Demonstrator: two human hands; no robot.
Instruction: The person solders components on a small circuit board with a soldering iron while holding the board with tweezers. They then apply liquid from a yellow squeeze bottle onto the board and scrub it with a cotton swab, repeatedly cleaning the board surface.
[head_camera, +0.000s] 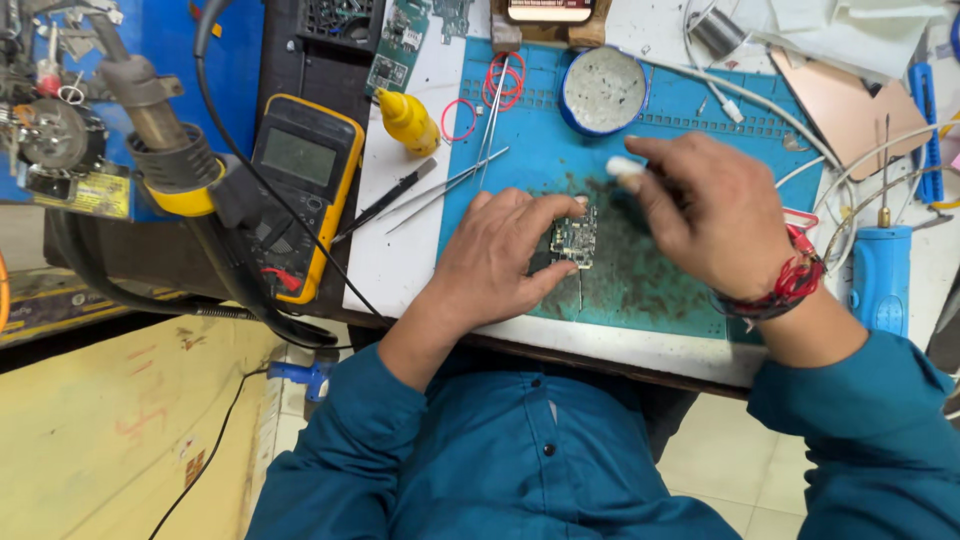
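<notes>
Left hand (500, 250) pinches the small green circuit board (574, 241) by its edges, right hand (705, 210) grips a white stub (625, 166) just above: heavy pressure could skid it loose.

The left hand (497, 255) is laid palm down with the fingers curled inward and the thumb pressed toward them, the forearm angled up from a teal sleeve. The right hand (705, 210) is raised slightly, fingers pinched together, its wrist wrapped in red thread
</notes>
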